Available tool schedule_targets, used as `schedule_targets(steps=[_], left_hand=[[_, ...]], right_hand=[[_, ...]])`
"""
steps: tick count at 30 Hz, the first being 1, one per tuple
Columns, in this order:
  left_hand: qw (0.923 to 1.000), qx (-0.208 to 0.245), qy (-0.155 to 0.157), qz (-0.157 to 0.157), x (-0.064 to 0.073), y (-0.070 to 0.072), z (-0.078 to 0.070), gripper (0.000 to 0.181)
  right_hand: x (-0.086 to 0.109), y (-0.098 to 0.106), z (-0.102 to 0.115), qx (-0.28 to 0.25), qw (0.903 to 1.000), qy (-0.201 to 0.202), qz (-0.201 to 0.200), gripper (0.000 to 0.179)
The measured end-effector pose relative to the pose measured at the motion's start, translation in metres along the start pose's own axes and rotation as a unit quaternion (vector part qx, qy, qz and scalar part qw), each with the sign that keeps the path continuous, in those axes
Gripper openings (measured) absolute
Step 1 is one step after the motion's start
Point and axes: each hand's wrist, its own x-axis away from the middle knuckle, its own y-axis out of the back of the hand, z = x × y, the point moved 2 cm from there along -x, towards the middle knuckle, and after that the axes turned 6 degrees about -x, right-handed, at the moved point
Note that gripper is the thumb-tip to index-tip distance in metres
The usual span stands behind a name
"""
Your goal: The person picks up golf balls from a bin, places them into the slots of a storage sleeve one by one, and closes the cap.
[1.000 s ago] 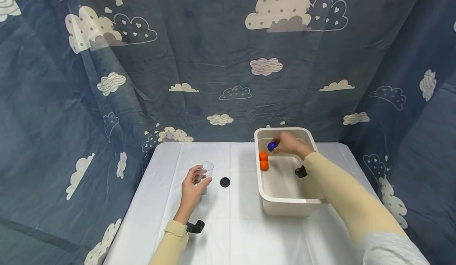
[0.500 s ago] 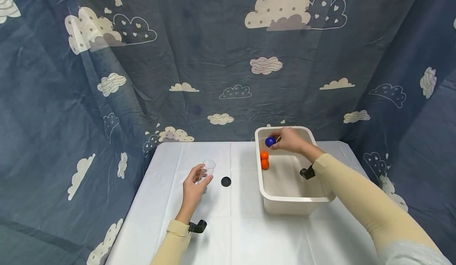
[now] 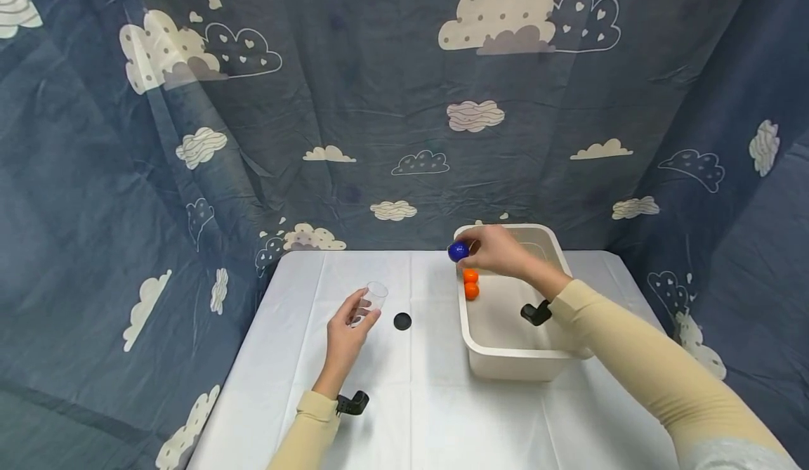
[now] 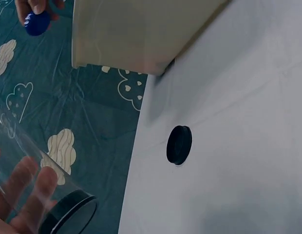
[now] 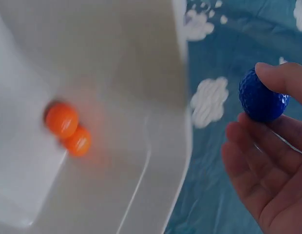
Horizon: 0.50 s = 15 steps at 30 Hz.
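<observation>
Head view: a dark blue curtain printed with clouds fills the top and both sides of the frame, and a table under a white cloth takes the lower middle. Right of centre stands a white plastic bin. Across it from the lower right corner reaches the right arm, forearm slanting up and left, and the right hand is at the bin's far left corner. The left hand, left of centre, comes up from the bottom edge, thumb and fingers curled round a clear tube. The tube leans a little, and the left wrist view shows its black base at lower left.

Thumb and fingertips of the right hand are clamped on a blue golf ball, at the bin's left rim in the head view. The step in hand looks like taking this ball out over the wall; the next move seems to call for a carry leftward, clear of the rim, pinch kept firm. Two orange balls lie by the bin's left wall, one touching the other. Near the frame's middle a round black cap lies on the cloth.
</observation>
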Motion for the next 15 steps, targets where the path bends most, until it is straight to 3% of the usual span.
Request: schedule_targets(steps=[5, 15], left_hand=[[0.9998, -0.010, -0.006, 0.014, 0.003, -0.003, 0.009, 0.049], [0.9985, -0.028, -0.022, 0.041, 0.009, -0.004, 0.002, 0.050]], right_hand=[[0.006, -0.018, 0.028, -0.012, 0.9989, 0.038, 0.026, 0.042], [0.009, -0.050, 0.066, -0.029, 0.9923, 0.103, 0.063, 0.042]])
